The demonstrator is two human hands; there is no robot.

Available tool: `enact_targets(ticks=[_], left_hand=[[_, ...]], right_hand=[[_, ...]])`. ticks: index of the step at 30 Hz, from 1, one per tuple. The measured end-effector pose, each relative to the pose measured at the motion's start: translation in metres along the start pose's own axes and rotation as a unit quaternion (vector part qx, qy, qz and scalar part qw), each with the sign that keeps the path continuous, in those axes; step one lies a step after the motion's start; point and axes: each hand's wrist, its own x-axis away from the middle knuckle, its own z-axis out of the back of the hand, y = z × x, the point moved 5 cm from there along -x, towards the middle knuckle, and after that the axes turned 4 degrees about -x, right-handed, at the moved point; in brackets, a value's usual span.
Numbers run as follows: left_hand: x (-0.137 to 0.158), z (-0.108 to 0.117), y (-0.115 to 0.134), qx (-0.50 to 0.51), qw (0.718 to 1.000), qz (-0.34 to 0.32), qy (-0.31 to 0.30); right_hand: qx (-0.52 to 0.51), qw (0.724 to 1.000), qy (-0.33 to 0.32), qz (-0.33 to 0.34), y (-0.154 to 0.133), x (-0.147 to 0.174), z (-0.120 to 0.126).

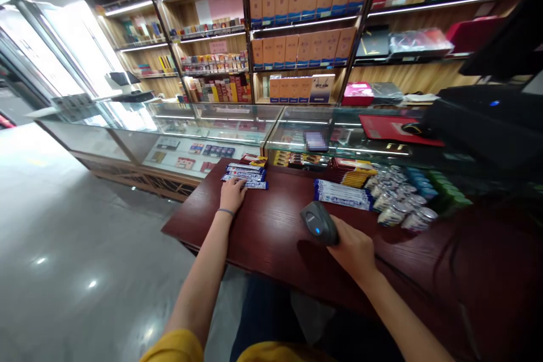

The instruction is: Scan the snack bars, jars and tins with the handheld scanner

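Observation:
My right hand (354, 249) is wrapped round the grip of a dark barcode scanner (319, 223), held above the brown counter with a small blue light lit on top. My left hand (232, 195) rests at the counter's left part, its fingers curled over the end of a blue-and-white wrapped snack bar (257, 185). Just beyond it lie more bars of the same kind (244, 171) in a small stack. To the right, a row of matching bars (343, 194) lies on the counter, apart from both hands.
Yellow-and-brown packets (350, 172), clear-lidded jars (394, 212) and green packs (449, 189) crowd the right side. Behind stands a glass display case (203, 121) with a red mat (390, 127) on it. A dark cable (403, 274) crosses the counter at right.

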Motion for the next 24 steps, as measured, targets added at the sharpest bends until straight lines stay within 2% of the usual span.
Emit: enact_targets(ticks=[7,9,11,12,13,14,16,17,18,19,20,24], left_hand=[[-0.002,0.009,0.011,0.048,0.999,-0.007,0.011],[-0.002,0.013,0.023,0.122,0.992,-0.015,0.018],[-0.001,0.013,0.036,0.244,0.97,0.007,0.007],[0.0,0.012,0.042,0.323,0.946,0.037,-0.012],[0.002,0.009,0.048,0.407,0.909,0.077,-0.041],[0.004,0.005,0.055,0.491,0.859,0.118,-0.08],[0.011,-0.001,0.072,0.625,0.741,0.18,-0.165],[0.014,-0.002,0.08,0.666,0.691,0.197,-0.201],[0.018,-0.002,0.086,0.69,0.655,0.206,-0.229],[0.02,-0.001,0.091,0.701,0.634,0.21,-0.25],[0.022,-0.001,0.094,0.704,0.624,0.211,-0.266],[0.024,0.0,0.098,0.691,0.626,0.204,-0.298]], right_hand=[[0.002,1.0,0.015,0.0,0.002,0.002,0.001],[0.0,1.0,0.025,-0.001,0.003,0.001,0.004],[0.0,0.999,0.038,-0.007,0.003,-0.001,0.008],[0.0,0.999,0.043,-0.012,0.004,-0.001,0.009],[-0.001,0.999,0.046,-0.017,0.005,-0.001,0.01],[-0.001,0.999,0.047,-0.022,0.005,-0.001,0.011],[-0.003,0.998,0.048,-0.03,0.006,-0.001,0.011],[-0.005,0.998,0.046,-0.033,0.007,0.0,0.011],[-0.01,0.998,0.045,-0.036,0.007,0.0,0.011],[-0.016,0.998,0.04,-0.037,0.007,0.0,0.01],[-0.025,0.998,0.035,-0.036,0.007,0.0,0.01],[-0.059,0.998,0.007,-0.011,0.004,-0.001,0.009]])
